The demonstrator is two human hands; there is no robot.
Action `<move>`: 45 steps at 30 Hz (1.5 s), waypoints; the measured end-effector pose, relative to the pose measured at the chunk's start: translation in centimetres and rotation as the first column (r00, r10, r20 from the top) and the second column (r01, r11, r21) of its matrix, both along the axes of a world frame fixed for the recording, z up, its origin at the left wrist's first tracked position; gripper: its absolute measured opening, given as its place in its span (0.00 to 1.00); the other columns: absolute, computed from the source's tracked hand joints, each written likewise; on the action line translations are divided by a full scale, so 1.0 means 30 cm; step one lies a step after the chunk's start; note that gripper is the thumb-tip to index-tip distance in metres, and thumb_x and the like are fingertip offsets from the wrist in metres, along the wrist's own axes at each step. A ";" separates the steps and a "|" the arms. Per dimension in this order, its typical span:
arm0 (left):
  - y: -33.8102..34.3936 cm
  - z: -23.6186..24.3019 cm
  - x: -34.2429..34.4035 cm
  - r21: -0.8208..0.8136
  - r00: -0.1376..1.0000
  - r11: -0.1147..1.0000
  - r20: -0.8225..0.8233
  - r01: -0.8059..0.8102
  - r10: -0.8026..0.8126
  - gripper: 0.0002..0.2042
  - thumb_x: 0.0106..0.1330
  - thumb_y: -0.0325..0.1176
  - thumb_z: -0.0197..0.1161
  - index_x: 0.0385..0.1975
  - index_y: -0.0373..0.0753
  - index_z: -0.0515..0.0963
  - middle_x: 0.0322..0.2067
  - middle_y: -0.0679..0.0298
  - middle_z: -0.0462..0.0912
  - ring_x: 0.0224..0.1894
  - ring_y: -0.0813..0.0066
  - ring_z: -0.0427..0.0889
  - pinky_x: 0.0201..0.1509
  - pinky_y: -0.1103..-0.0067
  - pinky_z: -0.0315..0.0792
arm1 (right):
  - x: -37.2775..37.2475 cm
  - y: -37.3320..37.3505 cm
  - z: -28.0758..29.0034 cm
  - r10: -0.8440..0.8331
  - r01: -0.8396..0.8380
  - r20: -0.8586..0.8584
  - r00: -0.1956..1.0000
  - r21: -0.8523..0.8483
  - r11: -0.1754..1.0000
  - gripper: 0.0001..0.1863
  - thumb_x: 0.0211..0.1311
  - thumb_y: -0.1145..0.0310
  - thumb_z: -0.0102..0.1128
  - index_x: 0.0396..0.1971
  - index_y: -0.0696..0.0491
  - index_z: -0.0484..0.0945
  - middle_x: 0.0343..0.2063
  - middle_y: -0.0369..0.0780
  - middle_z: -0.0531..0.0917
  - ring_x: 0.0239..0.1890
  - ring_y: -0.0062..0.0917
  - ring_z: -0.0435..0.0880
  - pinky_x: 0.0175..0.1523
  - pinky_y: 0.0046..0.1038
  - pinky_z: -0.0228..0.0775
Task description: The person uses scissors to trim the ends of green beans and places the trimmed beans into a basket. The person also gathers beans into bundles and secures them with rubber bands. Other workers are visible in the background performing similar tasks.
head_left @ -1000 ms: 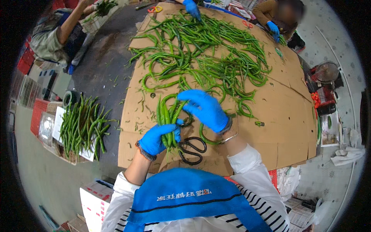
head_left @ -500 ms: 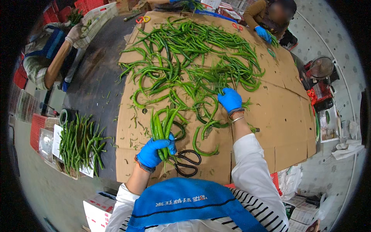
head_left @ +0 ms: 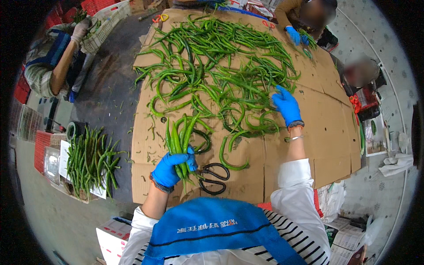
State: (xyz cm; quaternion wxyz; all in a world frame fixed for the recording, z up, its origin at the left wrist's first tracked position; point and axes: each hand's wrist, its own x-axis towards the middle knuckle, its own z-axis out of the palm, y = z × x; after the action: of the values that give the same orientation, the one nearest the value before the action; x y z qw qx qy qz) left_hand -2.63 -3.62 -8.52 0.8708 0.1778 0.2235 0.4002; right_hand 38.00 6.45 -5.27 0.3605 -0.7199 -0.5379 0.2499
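A bunch of long green chili peppers [head_left: 177,140] stands upright in my left hand [head_left: 171,169], whose blue-gloved fingers are closed around the lower part. My right hand [head_left: 288,106], also gloved in blue, is at the right edge of a wide pile of green chili peppers [head_left: 221,46]. Its fingers are stretched out and apart, close to the peppers there; whether they touch one is unclear. Black-handled scissors [head_left: 213,179] lie on the cardboard [head_left: 324,145] just right of my left hand. Several curved peppers [head_left: 229,152] lie loose between my hands.
Left of the cardboard, a stack of green peppers [head_left: 92,161] rests beside a roll of dark tape [head_left: 75,129]. Across the table, one person's gloved hand [head_left: 293,35] holds peppers; another person's gloved hand [head_left: 79,32] is by a white crate [head_left: 106,26]. Orange-handled scissors [head_left: 268,24] lie at the far edge.
My right hand has moved right and slightly forward along the pile, and its fingers have opened out. My left hand, still holding its bunch, has shifted slightly left.
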 end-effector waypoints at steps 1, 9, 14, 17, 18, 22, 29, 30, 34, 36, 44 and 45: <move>-0.002 0.002 -0.005 0.005 1.000 1.000 -0.011 -0.006 0.006 0.16 0.53 0.31 0.60 0.41 0.34 0.73 0.27 0.59 0.75 0.30 0.66 0.74 0.40 0.70 0.70 | 0.009 -0.007 -0.004 -0.077 0.048 0.258 0.963 0.118 0.992 0.24 0.54 0.60 0.61 0.50 0.53 0.73 0.45 0.42 0.78 0.38 0.29 0.80 0.42 0.27 0.72; -0.015 0.004 -0.018 0.019 1.000 0.999 -0.001 -0.030 0.030 0.15 0.54 0.31 0.58 0.42 0.34 0.72 0.27 0.58 0.76 0.31 0.64 0.75 0.40 0.70 0.70 | -0.076 0.008 0.005 -0.058 -0.021 0.316 0.947 0.242 0.970 0.13 0.56 0.57 0.55 0.30 0.50 0.81 0.30 0.43 0.81 0.33 0.38 0.80 0.38 0.35 0.70; -0.021 0.007 -0.025 0.027 0.999 0.999 -0.020 -0.032 0.032 0.15 0.54 0.31 0.58 0.42 0.33 0.72 0.27 0.58 0.76 0.31 0.64 0.76 0.41 0.70 0.71 | -0.105 0.052 -0.075 0.186 -0.169 0.459 0.869 -0.077 0.983 0.14 0.54 0.55 0.56 0.32 0.49 0.81 0.32 0.44 0.81 0.34 0.41 0.79 0.39 0.37 0.69; -0.020 0.003 -0.019 0.022 1.000 0.999 -0.002 -0.027 0.027 0.15 0.54 0.31 0.59 0.42 0.33 0.72 0.28 0.58 0.76 0.31 0.64 0.76 0.40 0.70 0.71 | -0.155 0.083 -0.182 0.220 -0.169 0.549 0.806 -0.142 0.975 0.15 0.52 0.55 0.57 0.33 0.50 0.80 0.33 0.45 0.81 0.35 0.42 0.78 0.40 0.38 0.69; -0.020 0.003 -0.019 0.019 1.000 1.000 0.006 -0.023 0.023 0.16 0.54 0.30 0.59 0.42 0.33 0.72 0.28 0.58 0.76 0.31 0.64 0.76 0.40 0.70 0.71 | -0.174 0.087 -0.211 0.184 -0.158 0.591 0.786 -0.097 0.983 0.15 0.52 0.55 0.58 0.33 0.51 0.80 0.33 0.45 0.81 0.35 0.43 0.78 0.40 0.39 0.69; -0.019 0.016 -0.013 0.010 1.000 1.000 -0.018 -0.005 0.005 0.15 0.55 0.31 0.59 0.42 0.34 0.72 0.27 0.59 0.76 0.30 0.65 0.75 0.40 0.70 0.70 | -0.139 0.117 -0.176 0.185 -0.146 0.337 0.923 -0.137 0.980 0.17 0.52 0.55 0.58 0.34 0.52 0.79 0.33 0.45 0.81 0.34 0.43 0.78 0.39 0.40 0.69; -0.006 0.019 0.007 0.008 0.998 0.999 -0.040 -0.043 0.043 0.16 0.58 0.31 0.57 0.46 0.33 0.71 0.30 0.58 0.76 0.32 0.65 0.76 0.42 0.70 0.71 | -0.180 0.026 0.226 0.203 -0.153 -0.371 0.906 0.160 0.975 0.10 0.59 0.59 0.56 0.32 0.49 0.81 0.22 0.30 0.72 0.23 0.11 0.68 0.27 0.15 0.59; -0.002 0.024 0.008 0.002 0.998 0.999 -0.034 -0.053 0.053 0.17 0.59 0.30 0.57 0.47 0.32 0.71 0.31 0.57 0.77 0.33 0.66 0.77 0.43 0.71 0.73 | -0.205 0.015 0.245 0.243 -0.196 -0.421 0.874 0.152 0.969 0.10 0.60 0.60 0.55 0.33 0.49 0.81 0.23 0.30 0.72 0.23 0.12 0.68 0.27 0.15 0.59; 0.043 0.083 0.054 0.087 0.989 0.993 -0.114 -0.084 0.093 0.17 0.62 0.30 0.55 0.50 0.32 0.69 0.36 0.57 0.78 0.38 0.63 0.79 0.46 0.71 0.73 | -0.314 -0.049 0.257 0.369 -0.405 -0.532 0.762 0.053 0.913 0.12 0.60 0.60 0.56 0.40 0.48 0.79 0.26 0.32 0.76 0.23 0.12 0.71 0.27 0.14 0.63; 0.062 0.103 0.074 0.124 0.991 0.989 -0.096 -0.085 0.098 0.17 0.62 0.29 0.55 0.50 0.32 0.69 0.39 0.56 0.79 0.40 0.63 0.79 0.47 0.72 0.73 | -0.432 -0.109 0.224 0.401 -0.474 -0.515 0.758 -0.011 0.881 0.16 0.59 0.60 0.58 0.45 0.48 0.77 0.27 0.33 0.77 0.24 0.13 0.73 0.27 0.15 0.66; 0.019 0.029 0.092 0.310 0.892 0.937 -0.360 -0.161 0.272 0.20 0.62 0.34 0.60 0.52 0.35 0.69 0.45 0.62 0.77 0.45 0.74 0.76 0.48 0.77 0.70 | -0.768 -0.286 0.019 0.406 -0.372 -0.533 0.742 0.178 0.911 0.22 0.56 0.66 0.62 0.50 0.55 0.72 0.29 0.39 0.78 0.28 0.20 0.78 0.32 0.24 0.71; 0.013 0.013 0.093 0.342 0.892 0.924 -0.343 -0.174 0.295 0.21 0.62 0.35 0.60 0.53 0.35 0.69 0.45 0.62 0.76 0.45 0.74 0.76 0.49 0.77 0.71 | -0.783 -0.302 0.022 0.425 -0.371 -0.458 0.781 0.208 0.905 0.21 0.56 0.68 0.61 0.51 0.54 0.72 0.31 0.43 0.78 0.31 0.25 0.79 0.35 0.26 0.71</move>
State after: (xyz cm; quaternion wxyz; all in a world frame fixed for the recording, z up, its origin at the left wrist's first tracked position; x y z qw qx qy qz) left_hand 0.17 -3.21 -8.12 0.7162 0.3555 0.3475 0.4898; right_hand 14.52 -2.61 -4.60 0.4621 -0.4818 -0.5802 0.4666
